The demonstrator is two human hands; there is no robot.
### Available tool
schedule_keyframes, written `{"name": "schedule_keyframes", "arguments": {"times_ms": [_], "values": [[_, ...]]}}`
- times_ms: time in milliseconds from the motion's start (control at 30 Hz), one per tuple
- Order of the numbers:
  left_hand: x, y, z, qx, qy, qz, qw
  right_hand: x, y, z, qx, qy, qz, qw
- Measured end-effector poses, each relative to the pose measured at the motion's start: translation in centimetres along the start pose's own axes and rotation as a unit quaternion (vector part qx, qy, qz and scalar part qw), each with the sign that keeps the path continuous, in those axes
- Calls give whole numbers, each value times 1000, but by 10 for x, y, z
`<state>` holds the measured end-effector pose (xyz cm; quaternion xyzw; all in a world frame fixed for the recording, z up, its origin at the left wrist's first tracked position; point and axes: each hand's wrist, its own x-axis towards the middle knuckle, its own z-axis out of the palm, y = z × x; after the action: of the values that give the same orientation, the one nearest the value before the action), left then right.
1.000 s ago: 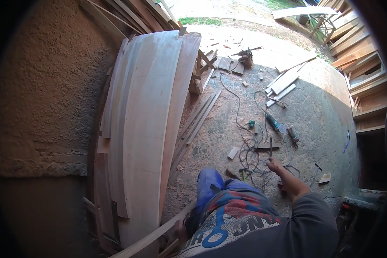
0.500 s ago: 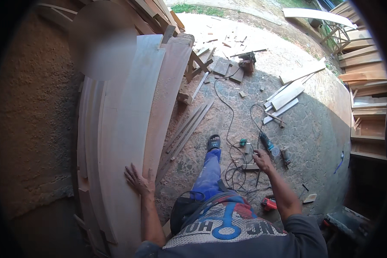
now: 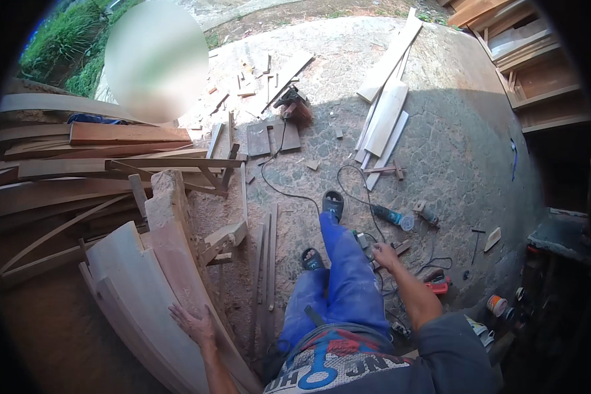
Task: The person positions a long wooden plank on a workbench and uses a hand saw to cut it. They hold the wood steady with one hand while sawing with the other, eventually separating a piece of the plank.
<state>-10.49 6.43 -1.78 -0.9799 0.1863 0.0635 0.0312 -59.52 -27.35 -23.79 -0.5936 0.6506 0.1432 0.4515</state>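
Note:
My left hand [image 3: 194, 325] lies with its fingers spread on a wide pale board [image 3: 128, 262], close to the edge of a pinkish board [image 3: 174, 253]. Both are strewn with sawdust and belong to a stack at lower left. My right hand [image 3: 385, 256] hangs over the floor at my right leg, its fingers curled; whatever may be between them is too small to make out. Beyond it on the ground lie a teal corded power tool [image 3: 387, 215] and a second, greyish tool [image 3: 427, 213].
A saw-like power tool [image 3: 292, 108] stands farther off near wood offcuts, its cable crossing the floor. Pale planks [image 3: 385, 125] lie to its right. Long strips [image 3: 264, 256] rest beside the stack, and lumber [image 3: 111, 164] is piled at left. A red object [image 3: 438, 287] lies at right.
The view has swung rightward, bringing the lumber pile and both my feet into sight. My left hand stays on the boards, now nearer the pinkish one. My right hand remains low with curled fingers.

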Motion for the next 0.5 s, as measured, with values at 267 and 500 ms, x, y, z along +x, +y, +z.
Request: {"name": "schedule_keyframes", "arguments": {"times_ms": [267, 500], "values": [[45, 94, -50, -70, -188, -251, 947, 281, -21, -1, 80, 36, 81, 993], [73, 28, -55, 52, -252, -166, 952, 543, -37, -34, 113, 215, 167, 956]]}}
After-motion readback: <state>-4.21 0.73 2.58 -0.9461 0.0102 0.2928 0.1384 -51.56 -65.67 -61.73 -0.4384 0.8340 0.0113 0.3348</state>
